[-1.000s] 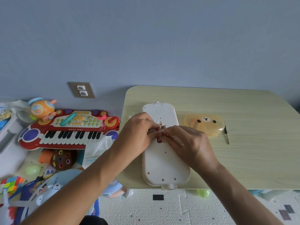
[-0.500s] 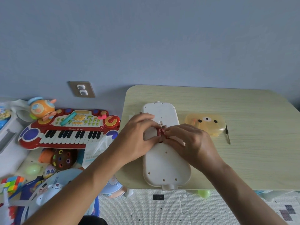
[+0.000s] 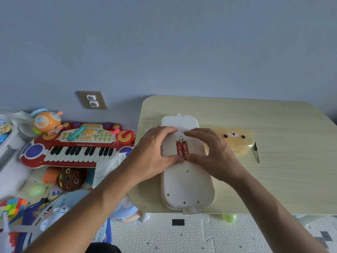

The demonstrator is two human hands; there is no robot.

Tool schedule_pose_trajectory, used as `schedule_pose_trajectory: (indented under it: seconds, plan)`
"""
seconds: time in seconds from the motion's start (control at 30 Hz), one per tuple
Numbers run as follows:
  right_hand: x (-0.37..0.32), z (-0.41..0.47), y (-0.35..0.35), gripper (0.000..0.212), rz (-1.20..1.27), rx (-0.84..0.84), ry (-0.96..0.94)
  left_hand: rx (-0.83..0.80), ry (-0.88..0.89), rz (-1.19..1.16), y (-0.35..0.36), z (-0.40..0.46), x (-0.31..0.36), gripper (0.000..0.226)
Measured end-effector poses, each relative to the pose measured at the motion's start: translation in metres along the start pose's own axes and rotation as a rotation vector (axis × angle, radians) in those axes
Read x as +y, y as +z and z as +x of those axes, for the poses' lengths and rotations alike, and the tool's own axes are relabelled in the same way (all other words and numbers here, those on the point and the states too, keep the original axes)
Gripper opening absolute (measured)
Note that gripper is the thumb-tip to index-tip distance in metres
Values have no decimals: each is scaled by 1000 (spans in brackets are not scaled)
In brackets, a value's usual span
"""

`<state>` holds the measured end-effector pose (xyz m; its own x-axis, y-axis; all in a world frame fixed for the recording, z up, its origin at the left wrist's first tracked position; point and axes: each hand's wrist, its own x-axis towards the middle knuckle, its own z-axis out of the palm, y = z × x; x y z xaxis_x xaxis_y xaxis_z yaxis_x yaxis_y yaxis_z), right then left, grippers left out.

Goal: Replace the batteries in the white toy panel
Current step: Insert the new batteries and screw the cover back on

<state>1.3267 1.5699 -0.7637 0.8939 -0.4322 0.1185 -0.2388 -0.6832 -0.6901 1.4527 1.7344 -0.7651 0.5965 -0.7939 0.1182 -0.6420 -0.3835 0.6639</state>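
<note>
The white toy panel [image 3: 187,183] lies back-up on the pale wooden table [image 3: 277,183]. Its battery compartment is uncovered, and two red batteries [image 3: 182,148] lie side by side in it. My left hand [image 3: 155,152] rests on the panel left of the compartment, its thumb tip at the lower end of the left battery and its forefinger above the compartment. My right hand [image 3: 213,154] mirrors it on the right, with its thumb at the lower end of the right battery. Neither hand grips anything. I cannot see the compartment cover.
A translucent yellow bear-face box [image 3: 237,141] sits just right of my right hand, with a small dark screwdriver [image 3: 256,152] beyond it. Left of the table, on the floor, are a red toy keyboard [image 3: 76,145] and several other toys. A green ball [image 3: 230,217] lies under the table's front edge.
My fingers were pinched together over the batteries, hiding most of them. Both hands have spread apart, and the two batteries now lie exposed in the compartment.
</note>
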Motion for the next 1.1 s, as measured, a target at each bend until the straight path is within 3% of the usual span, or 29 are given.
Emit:
schedule_pose_trajectory:
  seconds: [0.3,0.43,0.53,0.63,0.77,0.87,1.1]
  plan:
    - [-9,16,-2,68,-23,-112,152,6,-5,-6,0,2,1,81]
    - [-8,18,-2,72,-89,-143,127,-10,-12,-15,-2,3,0,82]
    - [-6,11,-12,86,-64,-214,119,27,-42,-111,-12,5,-13,63]
    - [-6,7,-18,103,-111,-299,87,166,-95,-15,-23,14,-42,41]
    - [-5,6,-15,107,-123,-294,46,36,-297,78,-29,27,-61,62]
    - [1,5,-15,106,-78,-293,42,-33,-315,105,-24,31,-58,70]
    - [21,0,-8,103,63,-274,9,52,-285,-2,-23,33,-51,40]
